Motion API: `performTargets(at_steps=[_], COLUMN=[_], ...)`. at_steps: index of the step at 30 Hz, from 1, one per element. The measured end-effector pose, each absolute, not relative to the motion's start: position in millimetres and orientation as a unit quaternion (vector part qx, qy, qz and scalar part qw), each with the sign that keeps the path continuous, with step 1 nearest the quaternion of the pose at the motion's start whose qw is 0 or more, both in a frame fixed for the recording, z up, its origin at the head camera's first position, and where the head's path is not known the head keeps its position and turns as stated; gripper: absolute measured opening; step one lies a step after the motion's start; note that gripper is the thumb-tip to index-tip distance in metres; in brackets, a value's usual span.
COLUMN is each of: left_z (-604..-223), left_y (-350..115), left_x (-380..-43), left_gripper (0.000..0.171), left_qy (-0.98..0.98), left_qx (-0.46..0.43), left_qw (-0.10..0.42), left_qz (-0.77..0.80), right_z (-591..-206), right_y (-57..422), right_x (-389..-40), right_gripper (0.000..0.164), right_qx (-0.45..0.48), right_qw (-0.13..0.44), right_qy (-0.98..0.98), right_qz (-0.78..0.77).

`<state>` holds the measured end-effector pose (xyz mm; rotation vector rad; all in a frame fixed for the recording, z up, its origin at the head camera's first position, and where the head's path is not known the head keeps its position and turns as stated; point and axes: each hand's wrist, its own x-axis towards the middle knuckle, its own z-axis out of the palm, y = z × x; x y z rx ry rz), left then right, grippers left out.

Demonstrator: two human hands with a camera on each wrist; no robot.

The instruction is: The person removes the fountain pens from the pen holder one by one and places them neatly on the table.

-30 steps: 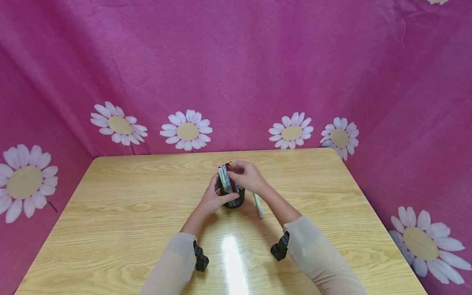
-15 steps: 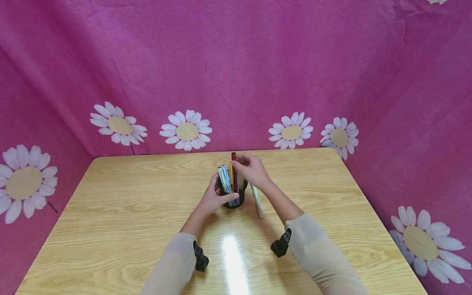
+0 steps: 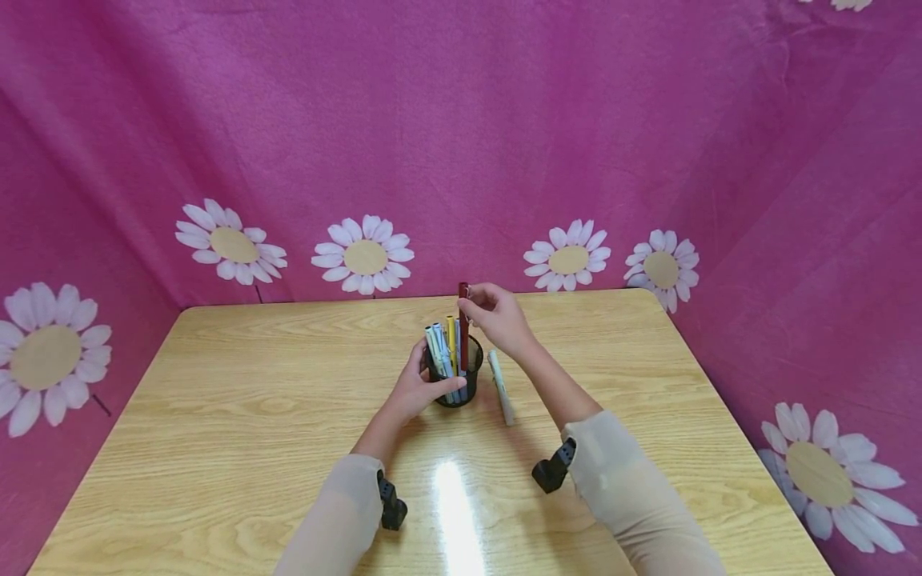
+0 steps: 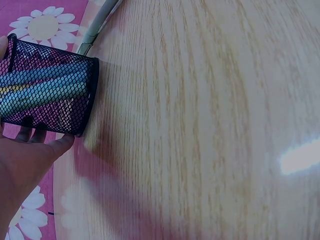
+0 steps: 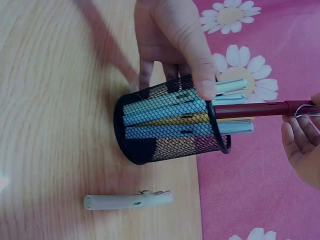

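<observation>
A black mesh pen cup (image 5: 150, 155) stands on the table with several pens in it, pale green, pale blue and yellow (image 3: 451, 332). My left hand (image 3: 421, 390) grips the cup from the left, its thumb across the near side at the rim. With thumb and fingers my right hand (image 3: 500, 320) pinches a dark red pen (image 5: 255, 109) near its clipped end and holds it upright. The red pen's lower end is at the cup's mouth. To the right of the cup a pale green pen (image 5: 127, 201) with a metal clip lies on the table.
The wooden table (image 3: 252, 416) reaches back to a pink curtain (image 3: 461, 144) printed with white flowers. A bright light reflection shows on the near part of the tabletop. Black wrist cameras (image 3: 553, 466) are strapped at both sleeves.
My right hand has moved up and slightly right, drawing the red pen upward out of the other pens. My left hand has stayed on the cup.
</observation>
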<state>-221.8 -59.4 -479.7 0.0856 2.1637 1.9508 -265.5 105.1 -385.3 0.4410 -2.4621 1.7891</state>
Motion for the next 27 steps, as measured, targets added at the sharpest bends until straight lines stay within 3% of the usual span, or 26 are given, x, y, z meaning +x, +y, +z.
performTargets(at_steps=[5,12,27], left_z=[-464,-489,-490], left_y=[-61,-59,-59], left_x=[-216,-227,-226], left_gripper=[0.095,0.092,0.094], left_qy=[0.735,0.741,0.746], left_qx=[0.029,0.024,0.025], left_qw=[0.137,0.118,0.105], left_qz=[0.664,0.66,0.657], right_z=[-377,-375,-372], right_y=[110,118,134], right_x=[-264,-265,-266], right_gripper=[0.023,0.024,0.024], right_qx=[0.14,0.138,0.113], right_qw=[0.035,0.041,0.042], right_qy=[-0.802,-0.802,-0.804], right_qz=[0.58,0.58,0.582])
